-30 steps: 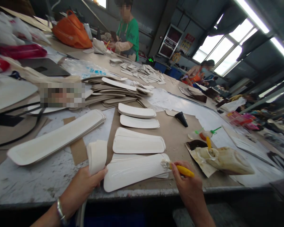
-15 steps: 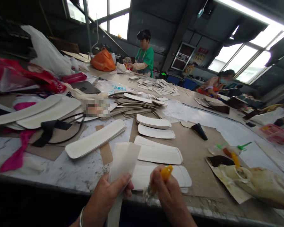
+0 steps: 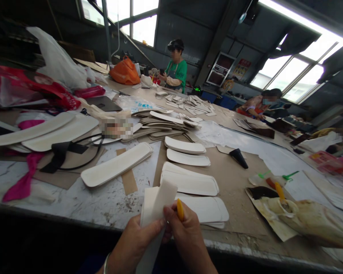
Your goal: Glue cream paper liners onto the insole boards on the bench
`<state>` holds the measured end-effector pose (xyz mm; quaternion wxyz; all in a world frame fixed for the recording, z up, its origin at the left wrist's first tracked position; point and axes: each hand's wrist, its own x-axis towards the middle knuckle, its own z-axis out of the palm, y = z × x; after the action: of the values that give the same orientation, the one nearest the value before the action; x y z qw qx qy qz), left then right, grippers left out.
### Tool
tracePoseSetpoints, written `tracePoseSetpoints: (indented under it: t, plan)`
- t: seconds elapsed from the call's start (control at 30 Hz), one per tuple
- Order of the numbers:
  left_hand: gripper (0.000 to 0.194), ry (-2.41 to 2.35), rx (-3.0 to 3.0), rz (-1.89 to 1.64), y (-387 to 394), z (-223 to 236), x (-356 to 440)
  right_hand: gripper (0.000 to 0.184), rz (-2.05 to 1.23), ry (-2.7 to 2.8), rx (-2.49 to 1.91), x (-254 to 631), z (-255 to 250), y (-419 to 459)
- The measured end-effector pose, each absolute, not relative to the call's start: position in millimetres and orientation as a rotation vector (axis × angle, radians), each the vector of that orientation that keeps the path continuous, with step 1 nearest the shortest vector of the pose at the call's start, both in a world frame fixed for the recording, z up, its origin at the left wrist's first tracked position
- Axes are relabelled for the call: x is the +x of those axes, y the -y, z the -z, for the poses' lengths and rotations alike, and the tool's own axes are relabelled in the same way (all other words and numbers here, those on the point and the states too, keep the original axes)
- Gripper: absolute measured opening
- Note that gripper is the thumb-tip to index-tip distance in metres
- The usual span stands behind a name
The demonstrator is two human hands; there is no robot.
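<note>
Here, left hand [image 3: 137, 239] holds two-plus strips [image 3: 166, 195]; right hand [image 3: 189, 230], one yellow handle [image 3: 180, 210].

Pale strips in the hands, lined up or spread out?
Spread a little. In the left hand, the pale strips overlap: the front one leans right, others show behind.

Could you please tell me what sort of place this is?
Probably a workshop or factory: a long worktable bears stacks of white pieces, a person in green is at its far side, and a strip light runs overhead.
</note>
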<state>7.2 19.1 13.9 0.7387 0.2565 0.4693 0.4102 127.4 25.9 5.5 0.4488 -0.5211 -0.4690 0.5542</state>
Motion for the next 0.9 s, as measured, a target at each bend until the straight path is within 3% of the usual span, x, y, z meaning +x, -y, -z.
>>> tracePoseSetpoints:
  t: [0.23,0.5,0.67,0.9]
  plan:
    - [0.043,-1.100,0.446,-1.002,-21.6,-13.2,10.6,0.027,-1.123,1.261,-1.429,131.3,-13.5,-33.7]
    - [0.060,-1.165,0.430,-0.983,-24.0,-12.0,15.9,0.034,-1.116,1.112,-1.426,135.3,-9.0,-33.2]
    - [0.044,-1.351,0.491,-1.014,-21.4,0.0,2.7,0.041,-1.019,0.948,-1.615,185.9,-18.9,-30.0]
    - [0.044,-1.399,0.506,-1.036,-34.4,11.9,-4.4,0.034,-1.135,1.410,-1.725,232.0,-39.0,-27.1]
